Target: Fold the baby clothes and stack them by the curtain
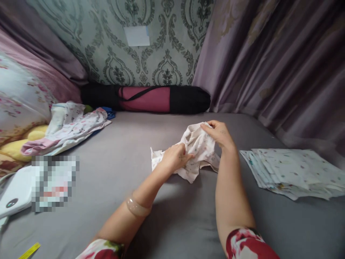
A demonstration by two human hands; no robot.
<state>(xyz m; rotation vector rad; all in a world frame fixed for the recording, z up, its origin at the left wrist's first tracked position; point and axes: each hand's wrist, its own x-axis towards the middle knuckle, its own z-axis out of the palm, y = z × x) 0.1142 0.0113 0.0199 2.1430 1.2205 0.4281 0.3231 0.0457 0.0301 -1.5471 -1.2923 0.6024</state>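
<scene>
One cloth [198, 149]: part-hidden, crumpled before bag [144, 99], long axis unclear
Left hand [175, 157]: grip clamped on cloth
Right hand [220, 133]: likewise

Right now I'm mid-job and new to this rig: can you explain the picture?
There is no machine: a person works with bare hands, seen by one head-worn camera looking forward and down. The right hand pinches a light printed cloth; the left hand lies against it, its grip unclear. On the grey surface, a folded fabric stack lies to the right, loose fabric and a white device to the left, a long black-and-pink bag by the wall.
</scene>
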